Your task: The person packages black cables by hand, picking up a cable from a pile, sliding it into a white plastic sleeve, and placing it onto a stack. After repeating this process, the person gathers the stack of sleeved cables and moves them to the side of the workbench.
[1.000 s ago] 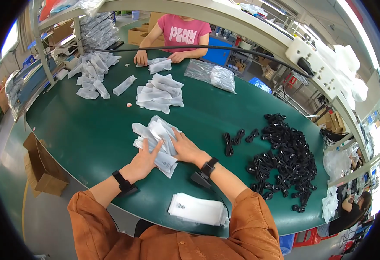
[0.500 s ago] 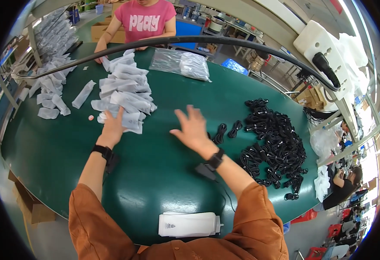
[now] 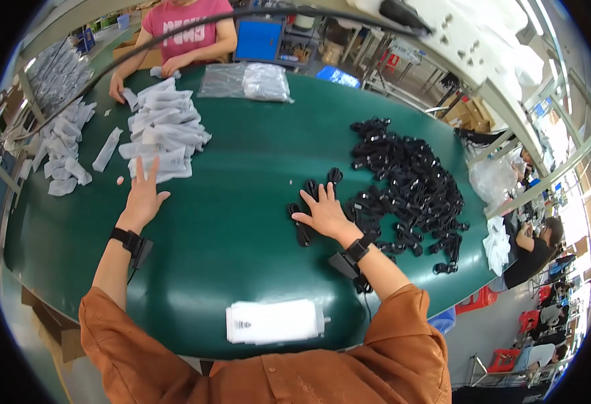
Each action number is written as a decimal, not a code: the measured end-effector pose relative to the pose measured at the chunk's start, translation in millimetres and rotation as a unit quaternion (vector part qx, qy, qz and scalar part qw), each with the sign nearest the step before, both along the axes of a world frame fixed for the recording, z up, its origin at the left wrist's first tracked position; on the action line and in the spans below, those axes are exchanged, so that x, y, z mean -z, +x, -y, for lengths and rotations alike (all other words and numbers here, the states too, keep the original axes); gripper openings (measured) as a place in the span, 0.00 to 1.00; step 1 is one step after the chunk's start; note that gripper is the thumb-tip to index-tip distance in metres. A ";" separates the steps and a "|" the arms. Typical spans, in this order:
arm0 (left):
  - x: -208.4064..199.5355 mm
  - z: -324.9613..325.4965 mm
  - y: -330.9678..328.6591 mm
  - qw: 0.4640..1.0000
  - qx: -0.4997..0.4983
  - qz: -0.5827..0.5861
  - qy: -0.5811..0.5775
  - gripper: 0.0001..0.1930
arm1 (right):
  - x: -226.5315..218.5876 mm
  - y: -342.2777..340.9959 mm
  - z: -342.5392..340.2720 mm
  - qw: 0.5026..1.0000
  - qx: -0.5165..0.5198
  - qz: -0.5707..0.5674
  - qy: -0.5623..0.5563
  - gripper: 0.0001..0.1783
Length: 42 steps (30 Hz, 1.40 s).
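Note:
My left hand (image 3: 144,196) is open, palm down, its fingers stretched toward the lower end of a pile of whitish, semi-clear packets (image 3: 164,128). Its fingertips reach the lowest packet. Fingers spread, my right hand (image 3: 327,215) lies over a few coiled black cables (image 3: 300,227) left of the big heap of coiled black cables (image 3: 410,168). I cannot tell whether it touches the cables, and its grip holds nothing visible. A dark strap with a small black device sits on each of my wrists. Near my body lies a stack of white, flat bags (image 3: 274,321) on the green table (image 3: 228,249).
More packets (image 3: 63,151) lie at the left edge, with one single packet (image 3: 107,149) beside the pile. Clear plastic bags (image 3: 266,82) lie at the far side. Across the table, a person in a pink shirt (image 3: 191,27) handles packets. A black cable and a white power strip (image 3: 454,37) hang overhead.
My right hand has moved right, onto the loose cable coils, one of which now lies nearer me. My left hand stays at the pile's near end. The whole view has shifted.

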<state>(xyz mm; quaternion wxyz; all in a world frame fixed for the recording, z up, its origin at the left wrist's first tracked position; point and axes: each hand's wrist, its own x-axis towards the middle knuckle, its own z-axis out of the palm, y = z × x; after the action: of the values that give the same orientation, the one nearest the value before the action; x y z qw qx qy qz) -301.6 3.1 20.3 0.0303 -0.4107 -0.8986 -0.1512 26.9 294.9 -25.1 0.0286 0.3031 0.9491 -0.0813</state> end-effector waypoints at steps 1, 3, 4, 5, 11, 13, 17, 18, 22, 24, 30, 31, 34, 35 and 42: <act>-5.5 8.6 17.0 0.999 0.039 -0.007 0.020 0.41 | -7.4 9.6 9.7 1.000 -0.031 -0.002 0.005 0.44; -16.5 21.7 53.0 0.991 0.118 -0.016 0.059 0.35 | -14.4 30.2 27.2 0.998 -0.060 -0.001 -0.004 0.42; -30.3 28.8 77.5 0.992 0.117 -0.013 0.047 0.35 | -19.5 41.9 34.9 0.997 -0.083 -0.008 -0.006 0.41; -42.2 33.2 103.7 0.981 0.180 0.024 0.068 0.28 | -22.6 52.6 39.3 0.994 -0.105 -0.015 -0.007 0.39; -31.9 36.8 216.9 0.927 0.289 0.199 0.130 0.13 | -19.2 88.8 57.7 0.963 -0.169 -0.201 0.063 0.33; -19.1 32.2 244.7 0.910 0.287 0.265 0.142 0.12 | -45.5 98.7 84.9 0.974 -0.123 -0.180 0.057 0.29; 3.2 18.3 278.3 0.887 0.325 0.295 0.146 0.11 | -35.6 112.4 115.6 0.981 -0.078 -0.174 0.043 0.24; 8.9 14.6 283.1 0.887 0.354 0.248 0.164 0.11 | -30.5 115.2 119.2 0.981 -0.069 -0.176 0.038 0.21; 25.5 7.8 295.1 0.894 0.386 0.151 0.172 0.09 | -12.0 121.4 122.8 0.963 -0.035 -0.265 0.044 0.19; 31.1 9.1 295.5 0.898 0.389 0.125 0.165 0.09 | -7.7 130.1 128.1 0.953 -0.007 -0.299 -0.046 0.18; 35.1 10.4 292.7 0.905 0.303 0.244 0.173 0.06 | -32.5 154.6 167.9 0.902 -0.013 -0.391 -0.184 0.15; 33.8 11.2 292.3 0.902 0.280 0.278 0.173 0.05 | -36.6 159.7 172.7 0.902 -0.011 -0.391 -0.184 0.15; 28.7 13.3 287.8 0.897 0.249 0.323 0.172 0.05 | -46.6 173.0 178.1 0.942 -0.058 -0.304 -0.133 0.15; 27.1 13.3 287.3 0.892 0.233 0.346 0.172 0.05 | -49.0 174.7 178.5 0.942 -0.056 -0.304 -0.133 0.15; 14.9 12.7 287.8 0.871 0.343 0.281 0.210 0.05 | -28.5 166.7 175.9 0.903 -0.082 -0.310 -0.284 0.15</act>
<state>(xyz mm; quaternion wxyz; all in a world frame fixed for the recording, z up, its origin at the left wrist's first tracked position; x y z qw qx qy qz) -13.8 -9.6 5.4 -0.1919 -0.6173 -0.6185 -0.4467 193.7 119.0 3.5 -0.1760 0.1631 0.8679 -0.4349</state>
